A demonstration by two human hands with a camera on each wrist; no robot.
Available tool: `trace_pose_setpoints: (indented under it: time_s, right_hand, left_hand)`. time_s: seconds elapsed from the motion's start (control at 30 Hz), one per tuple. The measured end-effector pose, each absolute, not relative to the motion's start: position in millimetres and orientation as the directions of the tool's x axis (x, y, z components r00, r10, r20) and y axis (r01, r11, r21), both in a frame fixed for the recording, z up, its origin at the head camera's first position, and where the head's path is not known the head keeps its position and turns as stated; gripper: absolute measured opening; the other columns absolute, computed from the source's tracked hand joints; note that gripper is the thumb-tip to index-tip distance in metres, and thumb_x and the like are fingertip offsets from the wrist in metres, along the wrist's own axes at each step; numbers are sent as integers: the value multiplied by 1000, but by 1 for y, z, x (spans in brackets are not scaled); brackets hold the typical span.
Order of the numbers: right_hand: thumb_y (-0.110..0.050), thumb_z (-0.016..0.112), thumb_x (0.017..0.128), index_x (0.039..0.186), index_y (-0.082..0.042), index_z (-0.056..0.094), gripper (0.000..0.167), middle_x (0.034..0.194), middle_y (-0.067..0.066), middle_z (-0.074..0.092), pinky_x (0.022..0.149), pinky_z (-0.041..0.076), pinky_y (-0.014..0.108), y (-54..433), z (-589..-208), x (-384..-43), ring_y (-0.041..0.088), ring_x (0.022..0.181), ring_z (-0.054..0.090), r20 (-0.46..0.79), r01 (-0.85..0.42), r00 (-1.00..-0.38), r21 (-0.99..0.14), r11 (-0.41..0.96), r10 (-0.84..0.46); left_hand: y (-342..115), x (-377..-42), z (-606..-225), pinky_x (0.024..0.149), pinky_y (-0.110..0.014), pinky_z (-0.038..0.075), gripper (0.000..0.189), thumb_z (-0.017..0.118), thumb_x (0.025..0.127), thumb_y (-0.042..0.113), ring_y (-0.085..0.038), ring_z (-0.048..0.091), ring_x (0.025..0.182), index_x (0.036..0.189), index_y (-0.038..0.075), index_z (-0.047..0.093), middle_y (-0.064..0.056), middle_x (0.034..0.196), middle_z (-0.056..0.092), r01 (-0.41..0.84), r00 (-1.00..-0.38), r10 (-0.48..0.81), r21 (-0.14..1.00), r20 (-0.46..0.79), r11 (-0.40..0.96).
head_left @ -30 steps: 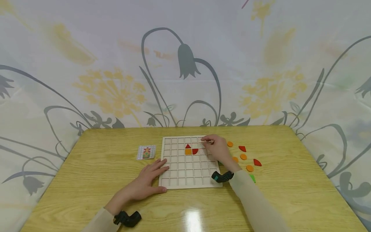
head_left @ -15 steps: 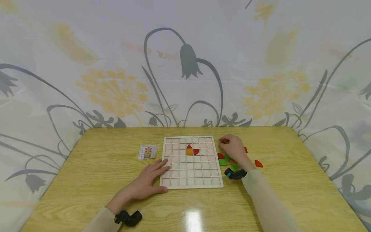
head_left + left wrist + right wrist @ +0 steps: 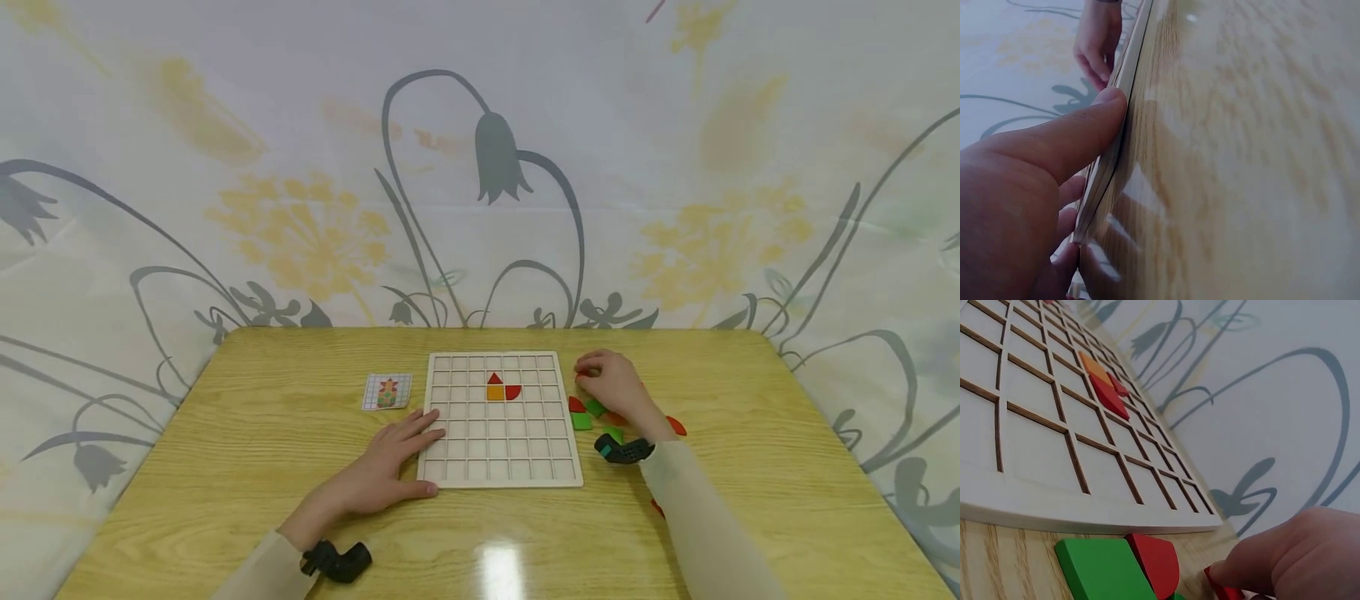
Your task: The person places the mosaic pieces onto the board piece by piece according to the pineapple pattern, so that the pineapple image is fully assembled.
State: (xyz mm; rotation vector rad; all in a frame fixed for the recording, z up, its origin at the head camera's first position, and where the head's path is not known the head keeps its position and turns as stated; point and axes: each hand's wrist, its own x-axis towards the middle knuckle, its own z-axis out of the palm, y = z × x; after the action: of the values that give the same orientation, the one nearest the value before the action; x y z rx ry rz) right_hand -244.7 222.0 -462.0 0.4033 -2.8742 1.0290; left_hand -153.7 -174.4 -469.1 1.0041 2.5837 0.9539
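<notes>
A pale wooden grid board [image 3: 498, 442] lies mid-table. Set in its cells are a red triangle [image 3: 495, 378], an orange square [image 3: 496, 392] and a red quarter-circle [image 3: 513, 392]. My left hand [image 3: 386, 467] rests at the board's left side, fingers extended onto the rim and thumb at the near corner. Right of the board, my right hand [image 3: 618, 387] has curled fingers and pinches a red piece [image 3: 1222, 589]; its shape is mostly hidden. Near that hand lie a green square [image 3: 581, 421] and a red piece with a curved edge [image 3: 1157, 564].
Left of the board lies a small pattern card [image 3: 387, 392]. More green pieces [image 3: 612, 435] and a red piece [image 3: 677, 426] lie around the right forearm, which hides part of the pile. A patterned cloth [image 3: 420, 208] hangs behind the table.
My right hand has moved right, from over the board's far right corner to the loose pieces, and now pinches a red one. My left hand stays on the board's edge.
</notes>
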Motion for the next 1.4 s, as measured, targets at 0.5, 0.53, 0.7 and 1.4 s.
trace_pose_setpoints:
  time_s: [0.5, 0.53, 0.7, 1.4]
  right_hand:
    - [-2, 69, 91, 102, 1, 72, 12, 109, 18, 64, 85, 50, 48, 225, -461, -248, 35, 96, 60, 99, -231, -971, -607, 760, -216]
    - [-3, 69, 91, 101, 0, 72, 11, 106, 16, 64, 82, 50, 46, 225, -460, -248, 32, 92, 60, 89, -223, -973, -606, 763, -213]
    - [-4, 70, 92, 101, -1, 71, 10, 97, 11, 65, 75, 49, 39, 224, -456, -249, 24, 83, 58, 62, -198, -977, -615, 763, -204]
    - [-2, 59, 99, 113, -4, 70, 18, 102, 8, 56, 78, 50, 40, 192, -447, -235, 27, 95, 58, 113, -268, -952, -761, 591, -286]
  left_hand:
    - [-174, -154, -469, 113, -66, 9, 75, 69, 92, 43, -37, 12, 150, 152, 8, 42, -10, 164, 21, 526, -748, 663, 636, 30, 565]
    - [-174, -154, -469, 113, -66, 9, 75, 69, 92, 43, -37, 12, 150, 152, 8, 42, -10, 164, 21, 526, -749, 662, 636, 30, 565]
    - [-174, -153, -470, 114, -65, 11, 74, 69, 92, 43, -37, 13, 150, 152, 9, 42, -10, 164, 21, 536, -749, 661, 623, 39, 570]
    - [-175, -154, -472, 114, -63, 11, 75, 70, 92, 43, -36, 13, 150, 153, 10, 42, -8, 164, 21, 538, -750, 660, 620, 42, 571]
